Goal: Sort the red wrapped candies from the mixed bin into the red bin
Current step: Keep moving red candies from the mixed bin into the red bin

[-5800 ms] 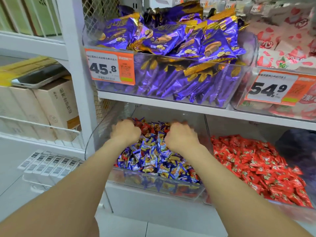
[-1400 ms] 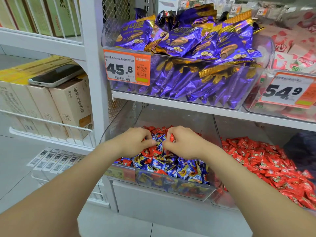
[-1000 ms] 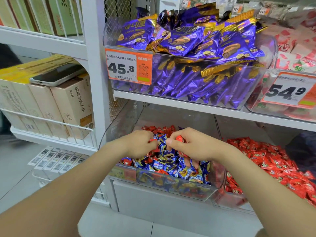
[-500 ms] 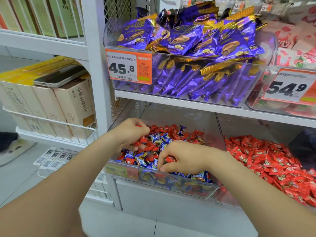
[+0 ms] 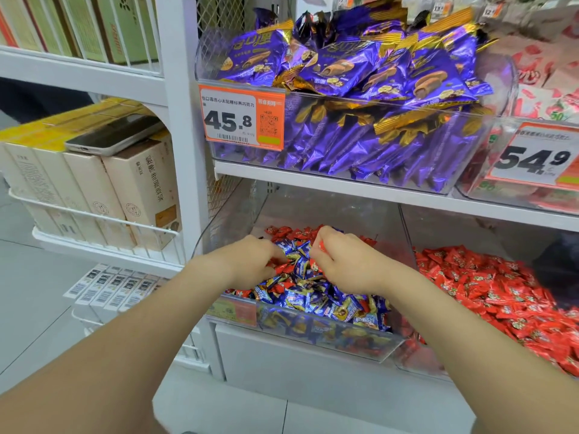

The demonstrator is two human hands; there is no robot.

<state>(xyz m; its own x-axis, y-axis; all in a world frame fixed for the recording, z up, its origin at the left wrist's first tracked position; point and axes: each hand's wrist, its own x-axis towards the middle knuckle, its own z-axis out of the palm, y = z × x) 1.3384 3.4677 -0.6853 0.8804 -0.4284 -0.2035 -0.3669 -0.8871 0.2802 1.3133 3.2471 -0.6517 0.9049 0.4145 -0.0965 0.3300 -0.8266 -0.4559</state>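
Observation:
The clear mixed bin (image 5: 329, 335) on the lower shelf holds blue wrapped candies (image 5: 310, 297) with red wrapped candies (image 5: 289, 234) scattered among them and heaped at the back. Both hands are inside it. My right hand (image 5: 347, 264) is curled over the pile, with red wrappers (image 5: 317, 256) showing between its fingers. My left hand (image 5: 250, 260) is closed low on the candies, its fingertips pinched on a red wrapper (image 5: 282, 267). To the right, the red bin (image 5: 410, 361) is filled with red candies (image 5: 501, 289).
A white shelf board (image 5: 391, 191) hangs low over both bins. Above it stand a bin of purple snack packs (image 5: 360, 98) and price tags (image 5: 242, 117). Left of the white upright (image 5: 185, 120) are cream boxes (image 5: 134, 186) in a wire rack, a phone (image 5: 116, 136) lying on top.
My right hand has risen from the front of the pile toward the middle, with red wrappers in its fingers. My left hand has shifted slightly forward and down onto the candies.

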